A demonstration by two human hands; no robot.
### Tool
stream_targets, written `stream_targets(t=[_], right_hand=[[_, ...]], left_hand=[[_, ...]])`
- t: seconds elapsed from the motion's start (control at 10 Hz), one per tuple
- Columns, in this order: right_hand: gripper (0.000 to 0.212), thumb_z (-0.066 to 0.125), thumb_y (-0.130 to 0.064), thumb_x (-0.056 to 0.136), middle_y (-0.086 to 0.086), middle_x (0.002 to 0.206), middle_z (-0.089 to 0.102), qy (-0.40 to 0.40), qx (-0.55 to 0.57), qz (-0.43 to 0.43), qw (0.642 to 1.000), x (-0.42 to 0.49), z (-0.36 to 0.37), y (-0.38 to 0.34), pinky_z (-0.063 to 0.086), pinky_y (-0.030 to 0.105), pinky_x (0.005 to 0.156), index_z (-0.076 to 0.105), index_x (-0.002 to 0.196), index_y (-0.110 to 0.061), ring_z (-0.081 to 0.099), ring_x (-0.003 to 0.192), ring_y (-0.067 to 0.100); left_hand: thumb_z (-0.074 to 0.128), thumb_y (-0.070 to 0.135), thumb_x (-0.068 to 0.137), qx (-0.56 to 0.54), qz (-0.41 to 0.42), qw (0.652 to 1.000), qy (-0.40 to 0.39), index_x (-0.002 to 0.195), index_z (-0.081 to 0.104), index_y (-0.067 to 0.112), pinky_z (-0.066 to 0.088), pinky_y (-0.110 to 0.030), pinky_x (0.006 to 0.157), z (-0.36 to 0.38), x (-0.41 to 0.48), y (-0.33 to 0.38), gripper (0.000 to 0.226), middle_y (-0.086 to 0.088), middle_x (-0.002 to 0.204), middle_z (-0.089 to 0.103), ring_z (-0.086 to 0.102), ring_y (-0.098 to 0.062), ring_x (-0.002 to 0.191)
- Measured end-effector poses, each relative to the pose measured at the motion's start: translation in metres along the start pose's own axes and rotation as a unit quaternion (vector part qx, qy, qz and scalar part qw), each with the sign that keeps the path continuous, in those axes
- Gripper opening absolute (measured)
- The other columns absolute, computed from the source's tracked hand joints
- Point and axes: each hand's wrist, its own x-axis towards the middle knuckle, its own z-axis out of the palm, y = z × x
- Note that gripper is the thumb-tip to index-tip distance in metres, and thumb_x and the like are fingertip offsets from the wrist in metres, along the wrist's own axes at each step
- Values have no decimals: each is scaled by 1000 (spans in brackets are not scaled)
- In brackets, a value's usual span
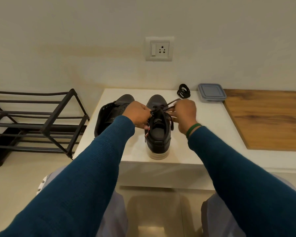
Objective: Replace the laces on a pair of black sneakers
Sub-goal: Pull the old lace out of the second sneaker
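Nearest, two blue sleeves reach forward over the person's lap to a low white table (203, 134). A laced sneaker (158, 134) stands upright on it near the front edge, between the two hands, with its pale-soled heel towards the person and its toe pointing away at the wall. The left hand (137, 113) sits at the sneaker's left side, its grip closed and fingers curled, pinching the lace (171, 103) where it leaves the eyelets. The right hand (184, 112), with a green bangle (193, 130) at the wrist, is just right of the tongue, its grip also closed on a strand that rises up and away to the right.

The lace therefore runs crosswise between the grips, at right angles to the sneaker's length, and both hands are about equally near to it. The next pull likely depends on that line staying taut and level. The lace is thin, dark and flat. It looks partly threaded, though how many rows are done cannot be told.

Just left of the left hand, a bare sneaker (109, 115) leans on its side with its eyelets empty. Farther back are a coiled lace (184, 91) and a lidded container (211, 92), with a wooden board (270, 117) to the right. A black shoe rack (41, 120) stands on the floor to the left.
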Motion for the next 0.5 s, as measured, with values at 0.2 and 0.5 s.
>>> stream_targets(t=[0.2,0.5], right_hand=[[44,57,-21,90,1,125,55,-32,9,-96,995,6,-8,2,45,34,95,51,133,-18,49,119,22],[10,57,-18,95,4,100,61,-51,-377,-368,849,-1,11,-2,42,40,85,66,97,-16,54,99,25]], left_hand=[[59,3,93,-17,22,1000,14,108,69,3,64,-39,66,1,-1,-3,18,-19,101,72,74,-31,86],[58,5,93,-16,19,1000,16,113,69,0,64,-40,65,2,-1,0,23,-18,104,72,74,-29,86]])
